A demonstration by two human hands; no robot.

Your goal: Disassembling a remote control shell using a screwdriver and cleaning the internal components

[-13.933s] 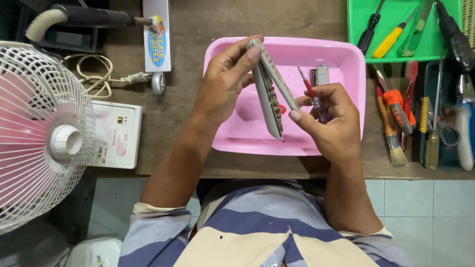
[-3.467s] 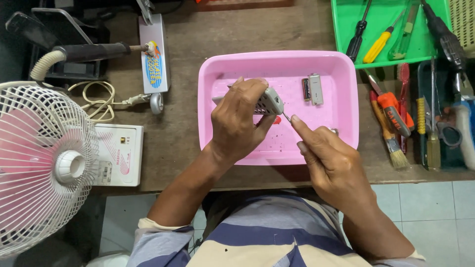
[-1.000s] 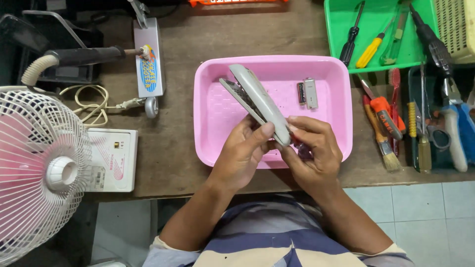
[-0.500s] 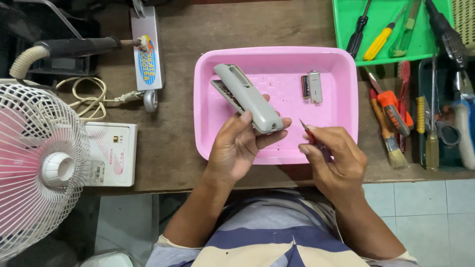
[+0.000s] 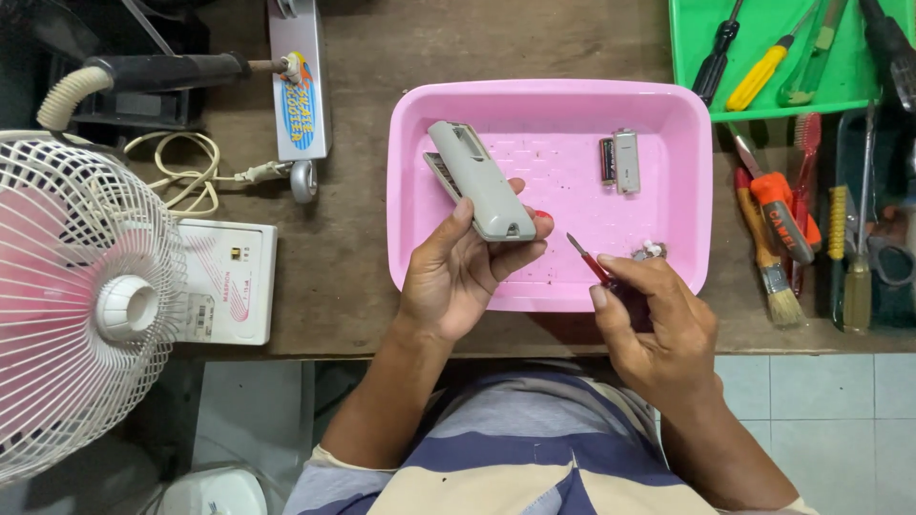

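My left hand point(image 5: 458, 272) holds a long grey remote control point(image 5: 477, 179) by its near end, back side up, over the pink tray point(image 5: 410, 191). My right hand point(image 5: 654, 324) grips a small red-handled screwdriver point(image 5: 590, 261), tip pointing up-left toward the remote, a short gap apart from it. In the tray's far right part lie a battery point(image 5: 607, 159) and a grey battery cover point(image 5: 627, 160). A small pale bit point(image 5: 651, 251) rests in the tray by my right hand.
A green tray point(image 5: 849, 91) with screwdrivers sits at the back right; a brush point(image 5: 775, 277), pliers and more tools lie at the right. A white fan point(image 5: 86, 296), a white box point(image 5: 229, 281), a cord and a small toy scooter point(image 5: 298, 86) stand at the left.
The remote has turned from upright and open to back side up in my left hand. My right hand has left the remote and drawn back to the right with the screwdriver.
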